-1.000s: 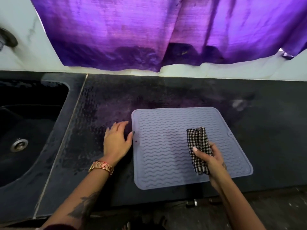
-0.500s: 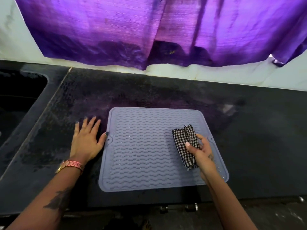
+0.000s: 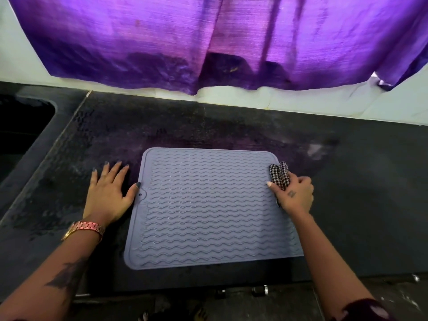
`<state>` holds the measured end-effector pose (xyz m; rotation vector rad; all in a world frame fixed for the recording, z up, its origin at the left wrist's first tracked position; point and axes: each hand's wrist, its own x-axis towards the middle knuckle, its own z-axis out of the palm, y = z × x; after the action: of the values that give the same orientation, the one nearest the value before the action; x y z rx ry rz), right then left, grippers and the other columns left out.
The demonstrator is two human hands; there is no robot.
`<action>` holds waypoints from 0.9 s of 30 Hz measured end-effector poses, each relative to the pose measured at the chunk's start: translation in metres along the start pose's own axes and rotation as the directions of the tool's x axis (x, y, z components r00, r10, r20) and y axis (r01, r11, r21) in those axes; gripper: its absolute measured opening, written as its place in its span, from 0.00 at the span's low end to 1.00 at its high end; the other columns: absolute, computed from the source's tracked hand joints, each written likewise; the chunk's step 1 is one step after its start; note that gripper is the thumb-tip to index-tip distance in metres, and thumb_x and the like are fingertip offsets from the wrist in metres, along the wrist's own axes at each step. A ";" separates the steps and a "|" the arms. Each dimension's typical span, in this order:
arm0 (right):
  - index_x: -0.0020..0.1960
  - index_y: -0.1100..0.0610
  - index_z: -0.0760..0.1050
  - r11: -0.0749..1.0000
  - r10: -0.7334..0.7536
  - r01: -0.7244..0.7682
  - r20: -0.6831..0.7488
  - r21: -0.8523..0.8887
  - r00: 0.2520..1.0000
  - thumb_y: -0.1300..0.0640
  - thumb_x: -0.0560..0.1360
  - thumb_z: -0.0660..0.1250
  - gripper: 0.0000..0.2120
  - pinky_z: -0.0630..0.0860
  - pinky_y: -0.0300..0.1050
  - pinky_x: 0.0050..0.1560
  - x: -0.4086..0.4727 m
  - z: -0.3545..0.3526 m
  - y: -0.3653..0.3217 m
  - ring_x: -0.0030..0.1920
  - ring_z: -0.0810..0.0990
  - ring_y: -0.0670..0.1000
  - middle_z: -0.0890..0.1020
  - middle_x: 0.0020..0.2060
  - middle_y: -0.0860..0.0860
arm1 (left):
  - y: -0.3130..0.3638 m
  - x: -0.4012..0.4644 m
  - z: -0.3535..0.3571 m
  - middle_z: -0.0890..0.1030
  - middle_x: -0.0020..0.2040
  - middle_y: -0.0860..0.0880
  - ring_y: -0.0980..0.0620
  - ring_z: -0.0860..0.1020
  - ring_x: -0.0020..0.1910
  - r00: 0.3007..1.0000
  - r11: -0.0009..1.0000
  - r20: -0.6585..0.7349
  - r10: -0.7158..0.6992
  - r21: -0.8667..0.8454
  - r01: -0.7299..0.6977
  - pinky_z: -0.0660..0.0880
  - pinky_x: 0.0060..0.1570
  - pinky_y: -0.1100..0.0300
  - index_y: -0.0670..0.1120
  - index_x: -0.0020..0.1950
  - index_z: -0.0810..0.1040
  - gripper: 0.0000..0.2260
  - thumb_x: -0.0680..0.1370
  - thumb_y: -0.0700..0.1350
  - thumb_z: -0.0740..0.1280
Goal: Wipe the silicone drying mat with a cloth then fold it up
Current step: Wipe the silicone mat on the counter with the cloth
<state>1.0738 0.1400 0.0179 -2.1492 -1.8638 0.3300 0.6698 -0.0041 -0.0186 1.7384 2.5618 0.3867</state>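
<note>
A grey silicone drying mat (image 3: 208,205) with wavy ridges lies flat on the dark counter (image 3: 359,193). My right hand (image 3: 295,194) grips a bunched black-and-white checked cloth (image 3: 280,174) at the mat's right edge, near its far right corner. Only the cloth's upper end shows above my fingers. My left hand (image 3: 108,192) lies flat on the counter just left of the mat, fingers spread, with the thumb tip touching the mat's left edge by a small hole.
A dark sink (image 3: 20,126) sits at the far left. A purple curtain (image 3: 220,38) hangs over the white wall behind the counter. The counter's front edge (image 3: 231,283) runs close below the mat, with metal knobs (image 3: 259,289) under it.
My right hand has carried the cloth from the mat's middle-right area out to its right edge and further back. My left hand stays flat beside the mat's left edge.
</note>
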 end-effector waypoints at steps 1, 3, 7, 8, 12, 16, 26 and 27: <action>0.69 0.56 0.66 0.999 -0.028 0.028 -0.017 -0.038 0.999 0.39 0.72 0.65 0.31 0.69 0.55 0.58 -0.001 0.002 -0.001 0.60 0.67 0.61 0.67 0.60 0.59 | 0.000 0.000 0.000 0.62 0.75 0.44 0.44 0.54 0.76 1.000 1.000 0.000 -0.004 -0.004 0.004 0.42 0.74 0.48 0.44 0.74 0.63 0.41 0.70 0.68 0.41; 0.67 0.60 0.67 0.991 -0.085 0.078 -0.059 -0.108 0.995 0.46 0.75 0.63 0.25 0.70 0.53 0.54 -0.003 0.003 -0.008 0.58 0.68 0.61 0.69 0.58 0.60 | 0.000 0.001 0.000 0.61 0.75 0.45 0.44 0.53 0.76 1.000 1.000 0.002 -0.006 -0.010 0.006 0.42 0.74 0.48 0.45 0.74 0.62 0.41 0.70 0.68 0.41; 0.60 0.62 0.72 0.962 -0.187 0.172 -0.051 -0.213 0.981 0.52 0.77 0.61 0.17 0.72 0.51 0.51 -0.002 0.000 -0.019 0.55 0.73 0.62 0.73 0.56 0.61 | 0.000 0.002 0.000 0.61 0.75 0.44 0.44 0.53 0.76 1.000 0.999 -0.006 -0.014 -0.040 0.014 0.43 0.74 0.47 0.45 0.75 0.61 0.41 0.70 0.68 0.42; 0.60 0.61 0.73 0.965 -0.204 0.196 -0.034 -0.175 0.978 0.52 0.77 0.62 0.16 0.72 0.50 0.51 0.000 -0.004 -0.017 0.54 0.74 0.62 0.75 0.55 0.60 | 0.001 0.002 0.000 0.61 0.75 0.44 0.44 0.53 0.76 1.000 0.999 -0.007 -0.017 -0.042 0.016 0.43 0.74 0.47 0.45 0.75 0.60 0.41 0.70 0.68 0.42; 0.60 0.54 0.76 0.972 -0.004 0.033 -0.122 0.231 0.992 0.50 0.75 0.65 0.16 0.73 0.48 0.52 0.010 -0.018 -0.005 0.54 0.78 0.60 0.81 0.53 0.58 | 0.001 0.002 -0.001 0.61 0.75 0.44 0.44 0.53 0.76 1.000 0.999 -0.007 -0.020 -0.051 0.020 0.43 0.74 0.48 0.45 0.75 0.60 0.41 0.69 0.68 0.42; 0.64 0.56 0.70 0.979 -0.087 0.071 -0.078 -0.191 0.993 0.49 0.77 0.62 0.19 0.70 0.54 0.55 -0.002 0.000 -0.016 0.58 0.71 0.61 0.74 0.59 0.58 | 0.001 0.002 -0.001 0.61 0.76 0.45 0.44 0.53 0.76 1.000 0.998 -0.002 -0.022 -0.054 0.022 0.43 0.74 0.48 0.45 0.75 0.60 0.41 0.70 0.68 0.42; 0.61 0.53 0.76 0.869 0.087 -0.043 -0.067 0.493 0.994 0.53 0.74 0.66 0.15 0.73 0.49 0.59 0.025 -0.016 -0.011 0.56 0.79 0.58 0.82 0.54 0.57 | 0.001 0.002 -0.001 0.62 0.75 0.44 0.43 0.55 0.76 1.000 0.999 -0.020 -0.021 -0.047 0.020 0.44 0.74 0.47 0.44 0.74 0.63 0.40 0.70 0.67 0.43; 0.62 0.53 0.75 0.904 0.122 -0.067 -0.104 0.423 0.987 0.52 0.75 0.65 0.16 0.72 0.49 0.59 0.028 -0.017 -0.008 0.57 0.78 0.59 0.81 0.55 0.58 | 0.001 0.002 -0.001 0.62 0.75 0.44 0.43 0.55 0.76 1.000 0.998 -0.021 -0.023 -0.050 0.022 0.44 0.75 0.47 0.44 0.74 0.63 0.40 0.70 0.68 0.43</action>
<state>1.0765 0.1680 0.0367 -1.9162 -1.4596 0.5446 0.6703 -0.0023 -0.0170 1.6968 2.5608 0.4674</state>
